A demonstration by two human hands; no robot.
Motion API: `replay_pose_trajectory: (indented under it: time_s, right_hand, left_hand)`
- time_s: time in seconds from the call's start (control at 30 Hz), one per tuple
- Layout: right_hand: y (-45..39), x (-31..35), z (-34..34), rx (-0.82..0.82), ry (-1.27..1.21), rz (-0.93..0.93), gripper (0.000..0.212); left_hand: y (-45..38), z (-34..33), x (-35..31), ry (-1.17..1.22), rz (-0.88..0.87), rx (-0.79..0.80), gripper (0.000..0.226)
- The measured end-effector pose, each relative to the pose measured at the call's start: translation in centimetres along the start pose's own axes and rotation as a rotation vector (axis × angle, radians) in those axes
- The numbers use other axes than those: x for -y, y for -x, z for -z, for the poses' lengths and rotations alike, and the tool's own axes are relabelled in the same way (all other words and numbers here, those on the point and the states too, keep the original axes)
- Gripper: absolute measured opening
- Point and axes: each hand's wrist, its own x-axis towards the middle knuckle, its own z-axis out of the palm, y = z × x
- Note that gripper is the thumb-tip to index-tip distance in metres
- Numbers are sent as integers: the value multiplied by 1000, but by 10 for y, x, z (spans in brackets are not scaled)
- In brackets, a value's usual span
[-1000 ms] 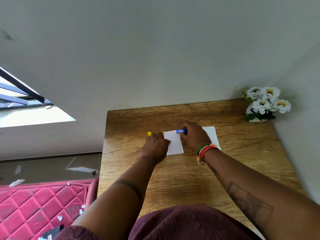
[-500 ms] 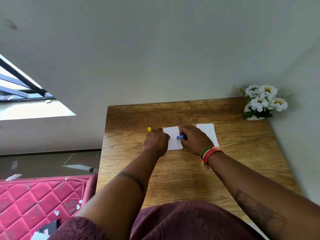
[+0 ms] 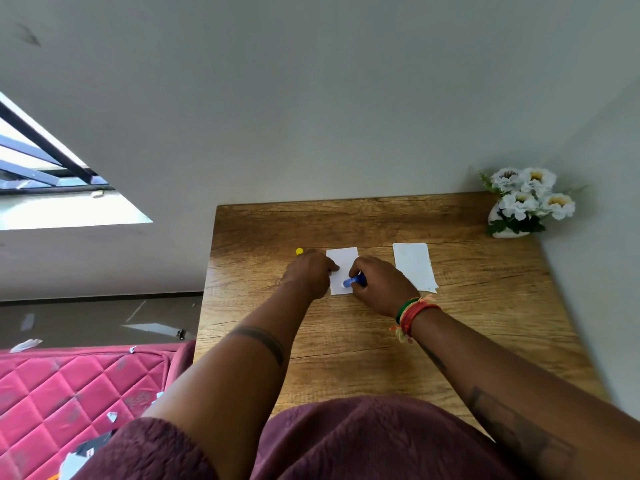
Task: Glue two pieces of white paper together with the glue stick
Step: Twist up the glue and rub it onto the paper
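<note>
Two white papers lie on the wooden table (image 3: 346, 341). My left hand (image 3: 308, 275) is curled, with its thumb pressing the left edge of the left paper (image 3: 343, 259). A yellow cap (image 3: 299, 251) pokes out at the far side of its fingers and seems held in them. My right hand (image 3: 381, 285) grips the blue glue stick (image 3: 354, 281), tip down on the near part of that paper. The right paper (image 3: 414, 265) lies apart, just right of my right hand, untouched.
A white vase of white flowers (image 3: 526, 206) stands in the table's far right corner against the wall. A pink quilted mattress (image 3: 69, 393) with paper scraps lies left of the table. A beaded bracelet sits on my right wrist.
My right hand has drawn the glue stick from the far edge of the left paper toward its near edge. The right paper, partly covered before, now shows fully. My left hand stays put.
</note>
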Motion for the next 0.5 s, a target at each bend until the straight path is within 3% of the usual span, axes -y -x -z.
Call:
replay_pose_trajectory:
  time_s: [0.5]
  right_hand:
    - [-5, 8, -1, 66, 65, 118, 21]
  left_hand:
    - [-1, 1, 3, 0, -5, 11, 44]
